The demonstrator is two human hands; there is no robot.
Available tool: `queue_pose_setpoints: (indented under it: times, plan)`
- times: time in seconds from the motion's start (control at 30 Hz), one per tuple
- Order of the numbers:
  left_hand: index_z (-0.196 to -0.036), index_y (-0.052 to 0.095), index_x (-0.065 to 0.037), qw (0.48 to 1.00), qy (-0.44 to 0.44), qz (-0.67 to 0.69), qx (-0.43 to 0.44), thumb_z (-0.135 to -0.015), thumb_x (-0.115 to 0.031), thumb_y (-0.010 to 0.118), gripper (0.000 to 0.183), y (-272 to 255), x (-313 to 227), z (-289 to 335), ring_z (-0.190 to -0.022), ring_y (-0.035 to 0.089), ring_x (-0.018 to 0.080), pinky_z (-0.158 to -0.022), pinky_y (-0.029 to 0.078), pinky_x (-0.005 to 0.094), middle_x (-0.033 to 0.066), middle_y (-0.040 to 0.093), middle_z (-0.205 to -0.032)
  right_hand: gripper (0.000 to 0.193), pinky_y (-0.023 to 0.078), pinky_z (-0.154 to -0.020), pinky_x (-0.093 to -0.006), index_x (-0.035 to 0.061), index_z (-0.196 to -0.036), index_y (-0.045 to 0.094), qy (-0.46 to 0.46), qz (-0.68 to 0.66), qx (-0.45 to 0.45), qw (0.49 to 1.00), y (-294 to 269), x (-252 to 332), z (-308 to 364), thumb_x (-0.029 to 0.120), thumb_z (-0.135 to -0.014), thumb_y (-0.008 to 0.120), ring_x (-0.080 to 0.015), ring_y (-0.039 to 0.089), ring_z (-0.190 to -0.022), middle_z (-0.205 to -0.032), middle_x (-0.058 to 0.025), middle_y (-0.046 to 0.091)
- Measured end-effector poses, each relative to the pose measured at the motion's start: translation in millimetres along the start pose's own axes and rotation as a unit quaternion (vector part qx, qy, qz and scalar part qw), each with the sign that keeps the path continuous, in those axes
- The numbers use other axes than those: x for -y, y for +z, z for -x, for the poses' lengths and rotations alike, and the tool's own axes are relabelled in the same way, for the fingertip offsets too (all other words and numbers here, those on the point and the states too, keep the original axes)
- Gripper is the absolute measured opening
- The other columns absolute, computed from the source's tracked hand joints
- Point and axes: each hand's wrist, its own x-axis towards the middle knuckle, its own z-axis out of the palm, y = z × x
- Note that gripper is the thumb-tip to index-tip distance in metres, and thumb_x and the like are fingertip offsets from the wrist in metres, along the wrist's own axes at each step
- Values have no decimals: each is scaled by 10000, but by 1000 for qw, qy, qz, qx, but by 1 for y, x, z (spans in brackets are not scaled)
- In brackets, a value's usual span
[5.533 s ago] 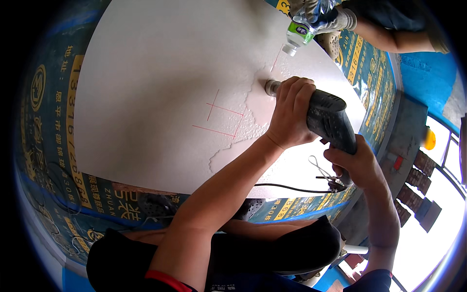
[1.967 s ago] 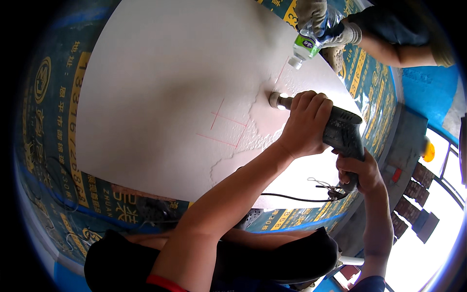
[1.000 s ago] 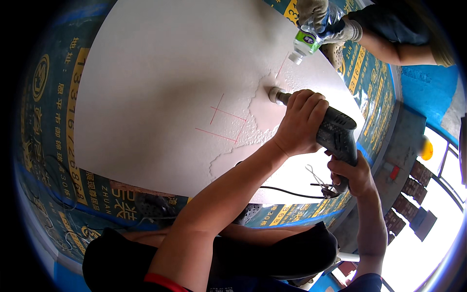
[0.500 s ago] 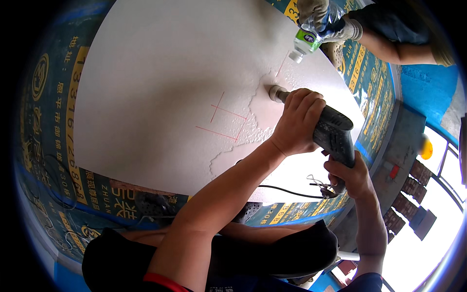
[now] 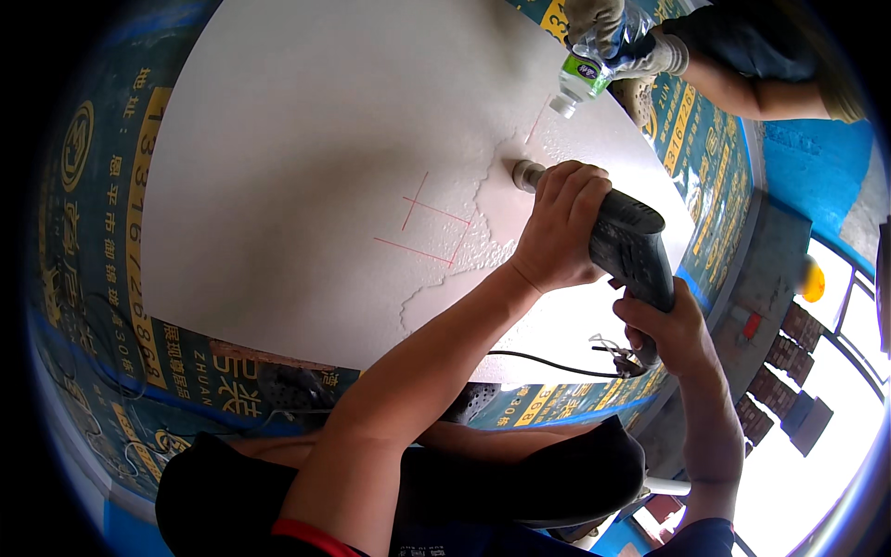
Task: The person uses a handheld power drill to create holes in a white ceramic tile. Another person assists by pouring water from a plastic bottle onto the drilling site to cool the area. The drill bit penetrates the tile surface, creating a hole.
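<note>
A dark, dust-speckled power drill (image 5: 633, 252) lies across the right part of a large pale slab (image 5: 297, 176). My left hand (image 5: 560, 223) is wrapped round its front end, and my right hand (image 5: 676, 332) grips the rear handle. The round metal hole-saw bit (image 5: 527, 174) meets the slab at a wet patch (image 5: 499, 206); its cutting edge is hard to see. Thin red lines (image 5: 436, 212) are drawn left of the patch. Just beyond the bit, a co-worker's gloved hands (image 5: 650, 58) hold a clear plastic bottle (image 5: 581, 78) with a green label, its white neck tilted down toward the slab.
A black power cord (image 5: 552, 369) trails from the drill handle over the slab's near edge. Printed green and yellow protective sheeting (image 5: 102, 241) surrounds the slab. Stacked brown blocks (image 5: 775, 390) stand at the right, near a yellow rounded object (image 5: 813, 280). My knees are close to the near edge.
The drill's rear body and both my hands have shifted slightly left, with the bit staying at nearly the same spot. The co-worker's bottle has barely moved.
</note>
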Motion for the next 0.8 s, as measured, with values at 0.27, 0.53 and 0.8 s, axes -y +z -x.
queue_pose_setpoints:
  times: [0.27, 0.53, 0.8]
  plan:
    - [-1390, 422, -53, 1000, -10, 5, -9, -670, -166, 908, 877, -4, 0, -4, -1232, 561, 453, -1093, 440, 563, 209, 563, -1316, 279, 457, -524, -270, -26, -1094, 705, 3, 21, -4, 1000, 2, 10, 1, 164, -894, 747, -74, 543, -536, -642, -2, 591]
    - [-1411, 417, -56, 1000, -28, -6, -12, -643, -169, 930, 931, -5, -1, -7, -1237, 558, 448, -1085, 437, 539, 209, 561, -1320, 264, 455, -525, -276, -31, -1028, 711, 2, 39, -9, 999, 0, 21, -1, 185, -882, 752, -84, 558, -541, -638, -12, 605]
    - [-1408, 427, -44, 999, -27, -19, -19, -609, -229, 969, 982, -4, 0, -12, -1237, 559, 431, -1089, 436, 527, 208, 559, -1306, 304, 461, -530, -273, -22, -1066, 714, 17, 47, -6, 999, -4, 31, -3, 208, -872, 762, -89, 565, -542, -641, -10, 609]
